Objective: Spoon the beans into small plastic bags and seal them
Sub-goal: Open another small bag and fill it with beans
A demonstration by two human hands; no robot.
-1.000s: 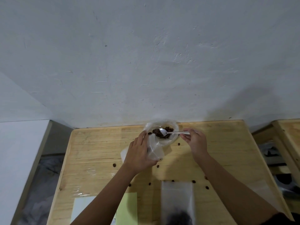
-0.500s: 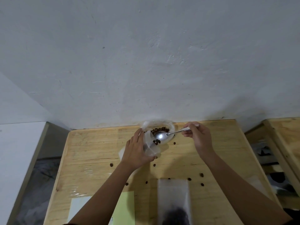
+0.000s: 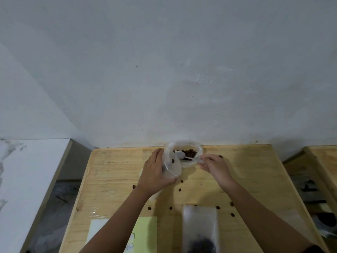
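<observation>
**Spoon back at the tub, bag held at its rim**

Half a second ago the spoon's handle slanted up to the right and a small clump of beans sat at the bag's mouth. Now the right hand has dropped lower and nearer the tub. The handle lies almost level, and the pale bowl of the spoon sits at the tub's near-left edge, beside the bag opening. Only one dark bean shows through the bag's film. The left hand has barely moved.

The left hand is curled round the small bag and holds it upright, its mouth touching the clear tub. The right hand pinches the end of the spoon handle between thumb and fingers, though motion blur softens the detail. The beans lie in a heap inside the tub, at the far edge of the bench against the wall.

Counted:
- Two hands, one spoon and one tub.
- Two bags: the one being held, and a filled bag lying flat near the front with a dark mass at its lower end.
- Roughly ten loose beans scattered over the wood, some too small to be sure of.
- Two sheets at the front left, a white sheet and a green sheet.
</observation>
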